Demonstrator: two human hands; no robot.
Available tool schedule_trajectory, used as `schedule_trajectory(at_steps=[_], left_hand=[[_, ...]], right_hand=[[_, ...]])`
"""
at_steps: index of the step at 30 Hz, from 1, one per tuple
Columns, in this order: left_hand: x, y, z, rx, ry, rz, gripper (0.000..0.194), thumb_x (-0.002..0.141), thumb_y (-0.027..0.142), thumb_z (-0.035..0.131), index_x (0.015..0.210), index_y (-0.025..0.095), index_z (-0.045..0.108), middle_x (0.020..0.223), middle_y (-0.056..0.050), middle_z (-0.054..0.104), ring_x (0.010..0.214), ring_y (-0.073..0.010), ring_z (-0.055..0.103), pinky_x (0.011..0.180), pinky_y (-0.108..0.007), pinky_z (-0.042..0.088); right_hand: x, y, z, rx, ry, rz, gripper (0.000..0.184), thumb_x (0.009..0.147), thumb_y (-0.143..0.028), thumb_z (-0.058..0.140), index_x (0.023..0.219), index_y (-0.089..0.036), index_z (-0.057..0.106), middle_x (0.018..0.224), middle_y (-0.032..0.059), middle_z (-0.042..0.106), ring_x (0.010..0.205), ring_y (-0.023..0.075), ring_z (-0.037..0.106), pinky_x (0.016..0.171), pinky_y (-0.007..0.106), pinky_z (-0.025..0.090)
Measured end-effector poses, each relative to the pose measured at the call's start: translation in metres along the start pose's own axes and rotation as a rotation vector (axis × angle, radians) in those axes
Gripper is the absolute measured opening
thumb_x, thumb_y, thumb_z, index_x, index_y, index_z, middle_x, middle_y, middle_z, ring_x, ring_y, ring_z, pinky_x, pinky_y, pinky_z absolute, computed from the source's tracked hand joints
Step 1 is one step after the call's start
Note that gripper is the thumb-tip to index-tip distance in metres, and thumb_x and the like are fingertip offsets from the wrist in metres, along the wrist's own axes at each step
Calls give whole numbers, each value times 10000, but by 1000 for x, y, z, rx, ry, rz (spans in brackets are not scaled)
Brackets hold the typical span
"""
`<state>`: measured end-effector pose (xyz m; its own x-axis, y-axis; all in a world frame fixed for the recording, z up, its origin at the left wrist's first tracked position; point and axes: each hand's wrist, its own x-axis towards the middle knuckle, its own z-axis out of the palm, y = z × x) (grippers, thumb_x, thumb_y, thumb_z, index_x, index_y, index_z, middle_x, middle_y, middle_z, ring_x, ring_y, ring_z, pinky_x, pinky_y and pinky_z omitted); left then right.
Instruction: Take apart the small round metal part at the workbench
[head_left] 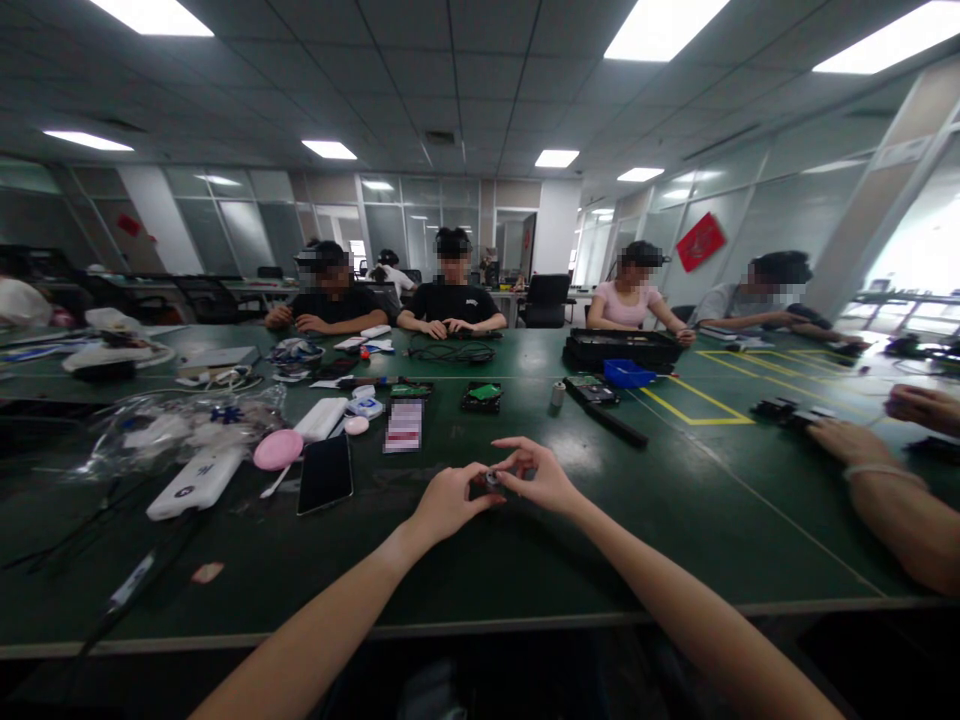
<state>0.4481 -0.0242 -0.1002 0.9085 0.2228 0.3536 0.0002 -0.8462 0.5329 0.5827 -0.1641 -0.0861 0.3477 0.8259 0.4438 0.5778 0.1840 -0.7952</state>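
- The small round piece (492,478) is between the person's two hands, just above the near part of the green table (420,580), in front of the body.
- The left hand (448,503) curls round its left side, thumb and fingertips closed to a narrow pinch on it.
- The right hand (541,482) comes from the other side, thumb and fingertip meeting at the piece, with another finger lifted clear.
- It looks greyish and perhaps metallic, though it is too small and partly covered for its make to be told.
- Judging by its size, it should be light, and a light pinch ought to carry it.
- If it is metal, it is probably stiff and unlikely to give under the fingers; whether any part of it is fragile cannot be told.
- A smooth, rounded side could slip or roll out of the fingertips, so opposite sides of the rim seem the surest hold, leaving the top face free.
- Beyond the hands, well apart from them, stand a small can (558,393) and a green circuit board (485,393); a dark phone (325,474) lies off to the left.
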Motion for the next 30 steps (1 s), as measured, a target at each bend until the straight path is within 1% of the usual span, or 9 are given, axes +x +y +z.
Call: schedule_trajectory(at_steps=[8, 14, 20, 24, 30], left_hand=[[0, 1, -2, 3, -7, 0, 370, 763, 492, 662, 1002, 210, 647, 614, 29, 556, 577, -147, 516, 539, -224, 296], [0, 0, -2, 15, -6, 0, 353, 766, 482, 665, 1000, 216, 647, 601, 40, 547, 564, -139, 507, 537, -220, 288], [0, -1, -1, 23, 0, 18, 353, 770, 494, 658, 995, 222, 649, 609, 39, 560, 562, -140, 517, 533, -223, 292], [0, -1, -1, 15, 3, 25, 345, 773, 487, 659, 987, 217, 646, 616, 37, 569, 568, -144, 527, 537, -222, 301], [0, 0, -1, 15, 2, 21, 342, 779, 472, 659, 991, 203, 643, 623, 33, 574, 561, -140, 524, 533, -220, 298]], right_hand=[[-1, -1, 0, 6, -7, 10, 470, 725, -214, 647, 1177, -158, 533, 878, 67, 731, 528, 95, 549, 501, 210, 431], [-1, 2, 1, -4, 22, 13, 460, 711, -208, 665, 1154, -165, 549, 842, 53, 730, 510, 85, 519, 488, 196, 407], [-1, -4, 0, -30, 23, 14, 455, 710, -217, 662, 1150, -174, 556, 870, 49, 715, 469, 64, 467, 442, 177, 365], [-2, -5, 0, -34, 5, 20, 451, 719, -185, 635, 1163, -179, 553, 915, 56, 714, 461, 57, 454, 436, 174, 368], [-3, -3, 0, -69, -7, 10, 439, 731, -147, 598, 1166, -196, 558, 947, 57, 722, 451, 60, 479, 434, 175, 389]])
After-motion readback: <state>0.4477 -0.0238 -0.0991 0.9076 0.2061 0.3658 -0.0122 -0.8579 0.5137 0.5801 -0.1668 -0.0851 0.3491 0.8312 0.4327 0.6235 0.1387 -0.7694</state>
